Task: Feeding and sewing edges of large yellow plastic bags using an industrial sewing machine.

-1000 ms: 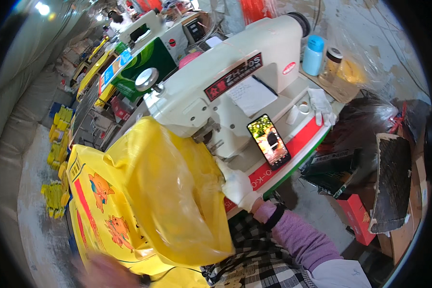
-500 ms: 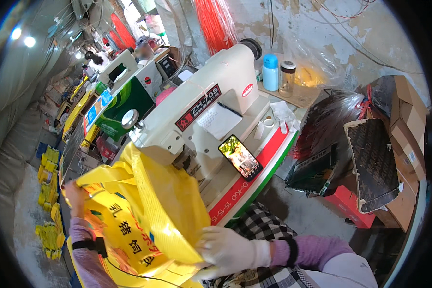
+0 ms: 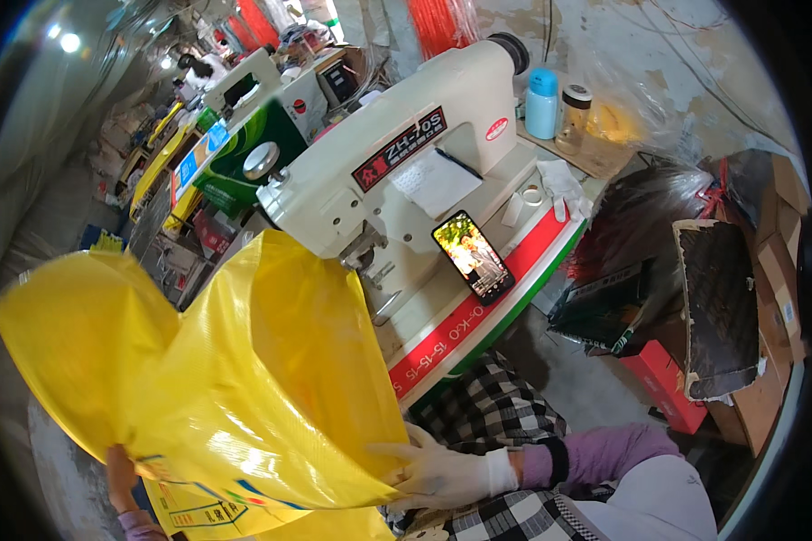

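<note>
A large yellow woven plastic sack [image 3: 271,361] billows across the left and middle of the view, its plain side up and a printed part folded under at the bottom. At the lower left my bare left hand [image 3: 120,482] is closed on the sack's edge, fingers partly hidden. My right hand [image 3: 447,473], in a white glove, grips the sack's right edge with the fingers on the plastic, close to my checked apron [image 3: 505,406]. Just beyond the sack stands a cream sewing machine [image 3: 406,144]; its needle area lies beside the sack's upper right edge.
A lit phone [image 3: 474,259] leans on the machine bed. Behind it are a paper sheet [image 3: 436,183], a tape roll [image 3: 532,196] and a white glove [image 3: 564,187]. A blue bottle [image 3: 541,104] and a jar [image 3: 573,117] stand farther back. Cardboard [image 3: 717,311] is at right.
My left hand has moved down and slightly left, turning the sack so its plain side spreads out to the left. My right hand stays on the right edge, a little farther right.
</note>
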Demonstrator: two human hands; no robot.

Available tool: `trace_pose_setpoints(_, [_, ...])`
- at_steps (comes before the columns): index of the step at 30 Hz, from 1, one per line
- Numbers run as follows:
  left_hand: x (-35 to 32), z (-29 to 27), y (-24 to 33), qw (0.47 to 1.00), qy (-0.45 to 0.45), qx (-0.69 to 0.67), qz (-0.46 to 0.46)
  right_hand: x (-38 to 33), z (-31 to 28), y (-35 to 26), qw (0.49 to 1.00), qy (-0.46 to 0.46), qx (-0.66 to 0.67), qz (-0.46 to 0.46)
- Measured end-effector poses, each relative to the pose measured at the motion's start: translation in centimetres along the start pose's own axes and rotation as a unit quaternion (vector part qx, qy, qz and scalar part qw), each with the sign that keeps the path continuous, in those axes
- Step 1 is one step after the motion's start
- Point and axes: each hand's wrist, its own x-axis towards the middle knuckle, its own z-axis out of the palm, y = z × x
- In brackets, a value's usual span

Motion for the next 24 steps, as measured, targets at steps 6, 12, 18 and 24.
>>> trace_pose_setpoints(6, [-7.3, -4.3, 37.8, 0.787, 0.061, -0.358, 0.499, -1.7, 2.4, 4.0, 0.992, -0.073, 0.083, -0.059])
trace_pose_setpoints(12, [-0.7, 16.3, 56.3, 0.772, -0.048, -0.473, 0.422, -5.7, 3.1, 6.9, 0.975, -0.186, -0.034, 0.115])
trace_pose_setpoints(18, [4.4, 17.1, 45.5, 0.704, -0.081, -0.705, -0.007, -5.4, -0.6, 5.0, 0.943, -0.054, 0.229, 0.234])
trace_pose_setpoints(24, [0.3, 12.6, 42.1, 0.612, -0.178, -0.755, 0.157, 4.6, -5.2, 8.4, 0.933, 0.141, -0.301, 0.141])
